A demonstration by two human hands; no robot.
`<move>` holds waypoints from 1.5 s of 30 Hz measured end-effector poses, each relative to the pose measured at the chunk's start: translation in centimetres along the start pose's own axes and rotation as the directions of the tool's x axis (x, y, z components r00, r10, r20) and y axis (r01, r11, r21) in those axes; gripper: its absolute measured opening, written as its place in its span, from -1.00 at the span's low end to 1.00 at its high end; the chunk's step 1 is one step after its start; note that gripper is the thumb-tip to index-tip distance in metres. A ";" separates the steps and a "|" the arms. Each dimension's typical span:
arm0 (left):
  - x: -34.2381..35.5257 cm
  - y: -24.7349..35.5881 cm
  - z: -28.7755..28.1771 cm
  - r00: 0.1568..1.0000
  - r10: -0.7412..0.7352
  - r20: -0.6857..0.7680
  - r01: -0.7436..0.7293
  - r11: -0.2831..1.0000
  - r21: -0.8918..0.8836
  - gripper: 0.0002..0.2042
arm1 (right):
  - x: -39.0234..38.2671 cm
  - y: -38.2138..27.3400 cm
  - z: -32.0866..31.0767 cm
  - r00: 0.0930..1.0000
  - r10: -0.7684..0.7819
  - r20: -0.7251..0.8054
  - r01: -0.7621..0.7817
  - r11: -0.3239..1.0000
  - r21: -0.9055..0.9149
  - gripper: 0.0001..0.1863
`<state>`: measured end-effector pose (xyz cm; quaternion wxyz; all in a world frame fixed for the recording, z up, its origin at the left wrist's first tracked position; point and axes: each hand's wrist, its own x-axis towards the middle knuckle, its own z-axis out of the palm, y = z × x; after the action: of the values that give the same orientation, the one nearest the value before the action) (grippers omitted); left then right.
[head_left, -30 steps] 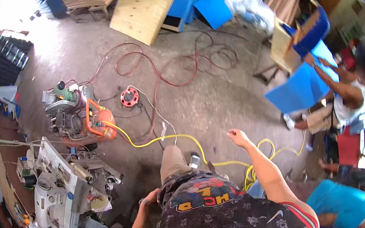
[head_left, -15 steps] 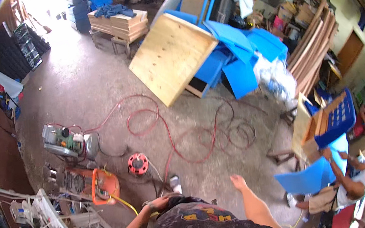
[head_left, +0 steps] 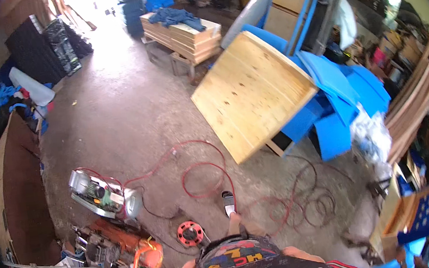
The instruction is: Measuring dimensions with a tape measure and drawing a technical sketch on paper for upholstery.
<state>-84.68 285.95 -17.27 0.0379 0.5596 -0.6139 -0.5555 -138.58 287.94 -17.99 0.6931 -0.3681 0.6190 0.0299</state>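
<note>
My left hand [head_left: 188, 267] hangs low beside my dark patterned shorts [head_left: 242, 254], a band at its wrist. Its fingers are mostly hidden by the cloth, and nothing shows in it. On the other side, only a bit of my right arm and hand [head_left: 300, 254] appears past the shirt; the fingers cannot be made out. A sandalled foot [head_left: 228, 202] is stepping on the concrete floor beside a red hose [head_left: 205, 164]. Closest to my left hand are a red cable reel [head_left: 190, 234] and an orange-framed machine [head_left: 147, 261].
Ahead, a wooden panel [head_left: 255, 94] leans against blue sheets [head_left: 335, 92]. Stacked boards [head_left: 181, 36] rest on a bench farther off. An air compressor [head_left: 104, 193] stands at the left; coiled hose [head_left: 309, 205] crosses the floor. A blue-and-wood piece [head_left: 422, 210] is at the right.
My view has swung right-to-left across the room, so things sit lower and farther right. My right arm has drawn back toward my body; a foot has come forward. The co-worker has mostly left view.
</note>
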 end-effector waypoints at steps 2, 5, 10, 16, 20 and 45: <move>5.3 0.2 -4.8 1.000 -0.017 -0.001 0.017 0.999 0.030 -0.66 | 4.9 -8.0 -5.8 0.929 0.216 -0.299 -0.248 0.966 -0.074 -0.63; 10.6 5.2 -12.6 0.992 -0.054 0.118 0.039 0.991 0.130 -0.63 | 13.4 -20.0 -16.7 0.914 0.016 -0.406 -0.206 0.880 -0.428 -0.65; 14.8 14.3 -22.9 0.898 -0.329 -0.290 0.215 0.907 -0.363 -0.63 | 27.4 -46.8 -25.1 0.684 -0.450 -0.574 0.198 0.872 -0.447 -0.56; 25.0 17.3 -34.2 0.682 -0.332 -0.652 0.221 0.943 -0.250 -0.61 | 32.7 -78.2 -23.0 0.773 -0.599 -0.209 0.459 0.755 -0.468 -0.52; 33.7 14.1 -43.8 0.656 -0.236 -0.717 0.074 0.965 -0.251 -0.62 | 39.9 -88.1 -24.3 0.710 -0.697 -0.100 0.562 0.646 -0.517 -0.53; 72.6 15.8 -106.4 0.825 -0.514 -0.234 0.522 0.853 -0.035 -0.48 | 74.2 -140.2 -46.1 0.746 -0.535 -0.397 0.397 0.835 -0.381 -0.53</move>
<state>-50.72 161.18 -7.14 -0.0506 0.7670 -0.4387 -0.4654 -90.24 130.07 -15.22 0.4414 -0.5988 0.6500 -0.1551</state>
